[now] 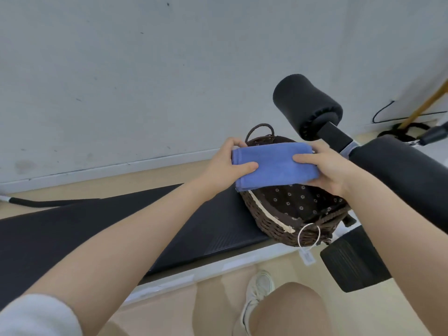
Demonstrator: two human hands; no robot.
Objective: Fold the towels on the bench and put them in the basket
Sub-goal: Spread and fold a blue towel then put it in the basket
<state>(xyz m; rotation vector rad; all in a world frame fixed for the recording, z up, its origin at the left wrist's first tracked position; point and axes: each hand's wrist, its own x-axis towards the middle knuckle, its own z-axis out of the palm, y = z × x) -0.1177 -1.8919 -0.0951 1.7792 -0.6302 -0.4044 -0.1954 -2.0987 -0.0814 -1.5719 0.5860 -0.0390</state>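
Note:
A folded blue towel [275, 164] is held flat in the air just above the far half of a dark wicker basket [274, 223]. My left hand [226, 166] grips its left end, thumb on top and fingers underneath. My right hand [326, 169] grips its right end the same way. The basket has a brown flower-print lining [297, 202] and stands on the right end of the black padded bench [145, 229]. No other towel shows on the bench.
Two black foam rollers [308, 103] of the bench frame stand right behind and to the right of the basket. A white tag on a string loop [309, 235] hangs from the basket's near rim. My knee and a white shoe [258, 291] are below, the wall close behind.

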